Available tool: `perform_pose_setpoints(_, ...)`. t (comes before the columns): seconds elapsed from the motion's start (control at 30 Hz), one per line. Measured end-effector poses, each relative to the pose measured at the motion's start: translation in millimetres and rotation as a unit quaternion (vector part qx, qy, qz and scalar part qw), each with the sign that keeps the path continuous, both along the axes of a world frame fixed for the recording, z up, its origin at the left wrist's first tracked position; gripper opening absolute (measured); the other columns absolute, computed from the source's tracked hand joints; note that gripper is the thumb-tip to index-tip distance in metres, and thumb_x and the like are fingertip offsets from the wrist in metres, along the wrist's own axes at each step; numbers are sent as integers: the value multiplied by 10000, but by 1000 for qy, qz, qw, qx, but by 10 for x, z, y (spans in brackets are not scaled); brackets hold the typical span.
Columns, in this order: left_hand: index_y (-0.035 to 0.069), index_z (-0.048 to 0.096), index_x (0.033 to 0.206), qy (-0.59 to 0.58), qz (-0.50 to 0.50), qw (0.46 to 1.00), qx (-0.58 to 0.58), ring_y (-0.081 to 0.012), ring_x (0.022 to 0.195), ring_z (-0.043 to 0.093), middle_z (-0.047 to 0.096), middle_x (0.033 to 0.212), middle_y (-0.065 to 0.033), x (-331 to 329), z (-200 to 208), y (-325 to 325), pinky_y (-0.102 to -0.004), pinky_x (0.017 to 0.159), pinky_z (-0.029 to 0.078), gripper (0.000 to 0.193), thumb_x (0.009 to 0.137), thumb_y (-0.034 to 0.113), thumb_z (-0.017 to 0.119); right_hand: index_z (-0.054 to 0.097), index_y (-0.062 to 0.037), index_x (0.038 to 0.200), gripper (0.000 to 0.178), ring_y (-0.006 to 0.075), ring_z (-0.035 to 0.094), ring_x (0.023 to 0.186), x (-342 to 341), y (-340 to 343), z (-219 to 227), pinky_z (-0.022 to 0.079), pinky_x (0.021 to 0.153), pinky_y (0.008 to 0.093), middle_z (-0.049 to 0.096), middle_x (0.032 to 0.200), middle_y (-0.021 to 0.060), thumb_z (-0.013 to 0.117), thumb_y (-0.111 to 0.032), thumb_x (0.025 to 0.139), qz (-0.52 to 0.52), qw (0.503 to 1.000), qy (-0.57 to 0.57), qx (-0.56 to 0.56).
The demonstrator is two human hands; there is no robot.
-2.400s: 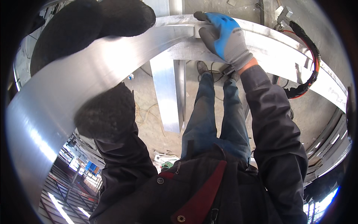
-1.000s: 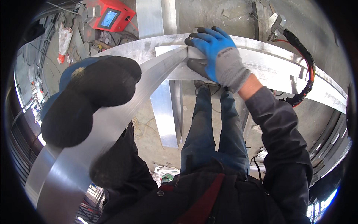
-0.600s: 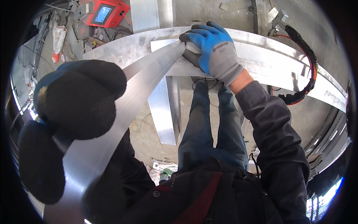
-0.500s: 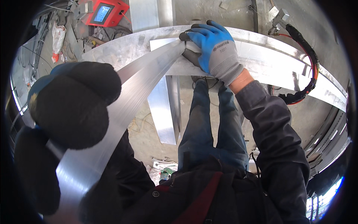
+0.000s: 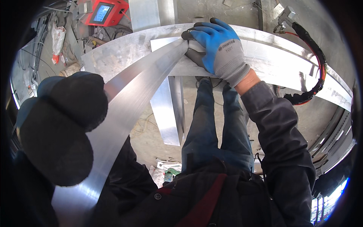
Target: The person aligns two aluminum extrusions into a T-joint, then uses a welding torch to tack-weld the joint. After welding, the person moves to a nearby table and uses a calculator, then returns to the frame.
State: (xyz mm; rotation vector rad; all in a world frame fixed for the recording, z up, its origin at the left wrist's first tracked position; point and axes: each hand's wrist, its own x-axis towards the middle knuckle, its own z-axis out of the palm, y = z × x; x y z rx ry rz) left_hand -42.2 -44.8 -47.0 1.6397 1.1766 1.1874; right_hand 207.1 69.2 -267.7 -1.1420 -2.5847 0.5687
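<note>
A long, brushed aluminium bar [image 5: 120, 109] slanted from the lower left up to an aluminium crossbeam [image 5: 276, 58], its far end at the crossbeam's middle, between the near and far edges. The gloved left hand [image 5: 62, 126], close below the camera, had its dark fingers curled over the bar's nearer stretch. The right hand [image 5: 219, 49], gloved in blue and grey, lay half open at the bar's far end, thumb spread from the fingers; I could not tell whether it gripped or only pressed. A rectangular aluminium tube [image 5: 165, 115] projected below the crossbeam's near edge, beside the person's legs [image 5: 204, 121]. Beyond the far edge, leftward, stood a red box [image 5: 118, 13] with a lit screen; toward the right end, a black-sheathed hose [image 5: 319, 53] arched across.
</note>
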Motion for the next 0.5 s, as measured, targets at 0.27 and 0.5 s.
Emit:
perform_pose_setpoints(0.27,83,568,1320,7,-5,1000,-8,-366,954,707,703,1087,-188,81,-14,4,-527,840,602,653,1027,665,525,786,-228,1289,430,199,709,1274,5,3,-15,419,1260,426,776,1321,34,729,-530,988,-2,1000,2,8)
perform_pose_setpoints(0.5,87,567,1301,10,-7,1000,-11,-363,949,707,704,1079,-183,126,-1,32,-525,839,601,625,1035,650,518,786,-226,1286,415,202,714,1262,-1,10,-23,404,1267,438,776,1319,33,729,-511,991,1,1000,7,6)
